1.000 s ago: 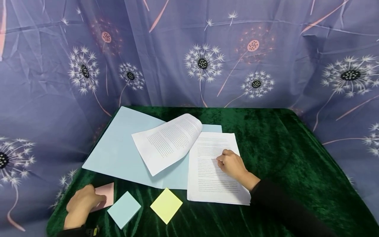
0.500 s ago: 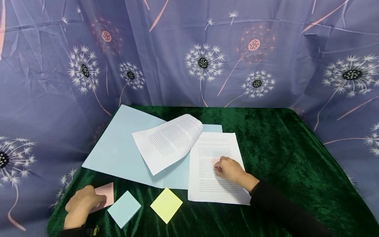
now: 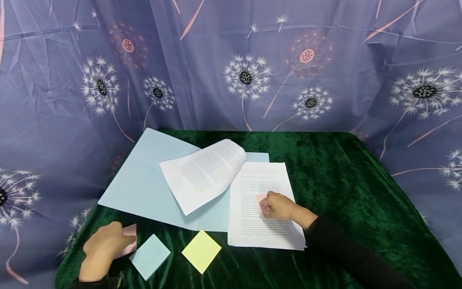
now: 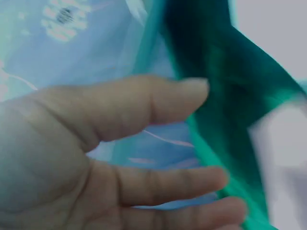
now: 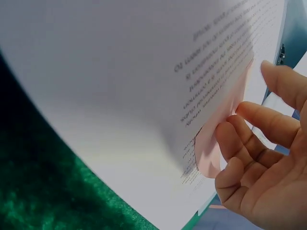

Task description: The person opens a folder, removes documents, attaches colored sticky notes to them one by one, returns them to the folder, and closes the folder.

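Observation:
My right hand [image 3: 278,206] rests over the printed pages [image 3: 252,180], fingertips touching a pink sticky note [image 5: 211,143] that lies partly on the text, its lower edge curling up. In the right wrist view the thumb stands apart from the note. At the table's left front, my left hand [image 3: 106,245] hovers at a pink sticky note pad [image 3: 130,237], covering much of it. The left wrist view shows that thumb and fingers spread, nothing between them. A blue sticky note pad [image 3: 150,257] and a yellow sticky note pad [image 3: 201,252] lie beside it.
A light blue open folder [image 3: 144,180] lies under the pages. One turned page [image 3: 205,172] curls leftward over it. Dark green velvet cloth [image 3: 335,180] covers the table, and a dandelion-patterned curtain [image 3: 202,80] hangs behind.
The right hand has moved slightly down and the pink note has come into view on the page. The left hand has loosened at the pink pad and shifted a little right.

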### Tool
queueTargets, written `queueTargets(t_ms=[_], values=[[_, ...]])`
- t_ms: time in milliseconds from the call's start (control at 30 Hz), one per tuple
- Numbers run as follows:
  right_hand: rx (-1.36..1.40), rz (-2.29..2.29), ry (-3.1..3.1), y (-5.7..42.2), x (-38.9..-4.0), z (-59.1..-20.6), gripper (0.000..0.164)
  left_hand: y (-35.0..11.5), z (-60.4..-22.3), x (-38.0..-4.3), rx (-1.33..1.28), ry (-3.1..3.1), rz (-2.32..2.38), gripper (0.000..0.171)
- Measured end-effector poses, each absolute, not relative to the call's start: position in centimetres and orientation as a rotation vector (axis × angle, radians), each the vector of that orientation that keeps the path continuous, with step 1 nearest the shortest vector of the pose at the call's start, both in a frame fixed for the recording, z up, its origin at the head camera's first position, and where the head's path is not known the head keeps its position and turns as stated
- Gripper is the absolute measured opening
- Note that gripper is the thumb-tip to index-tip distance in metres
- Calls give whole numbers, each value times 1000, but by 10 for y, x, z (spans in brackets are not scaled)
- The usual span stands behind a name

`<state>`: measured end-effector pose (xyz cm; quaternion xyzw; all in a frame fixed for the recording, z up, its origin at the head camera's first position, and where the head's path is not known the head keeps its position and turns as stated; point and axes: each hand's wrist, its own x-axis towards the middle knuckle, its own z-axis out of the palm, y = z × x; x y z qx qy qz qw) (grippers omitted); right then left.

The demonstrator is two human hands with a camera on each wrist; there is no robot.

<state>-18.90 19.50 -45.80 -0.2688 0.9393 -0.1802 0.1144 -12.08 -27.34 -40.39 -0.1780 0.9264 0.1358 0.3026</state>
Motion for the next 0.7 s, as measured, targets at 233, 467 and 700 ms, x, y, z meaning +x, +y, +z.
queueTargets(t_ms=[233, 467, 700], values=[[-801, -483, 2742, 194, -189, -457, 17, -235, -374, -108, -101, 2546, 461, 50], [-746, -453, 2750, 193, -186, -455, 23, -180, -369, -119, 516, 2719, 624, 24], [-693, -422, 2769, 194, -182, -454, 30, -132, -387, -138, 903, 2740, 733, 36]])
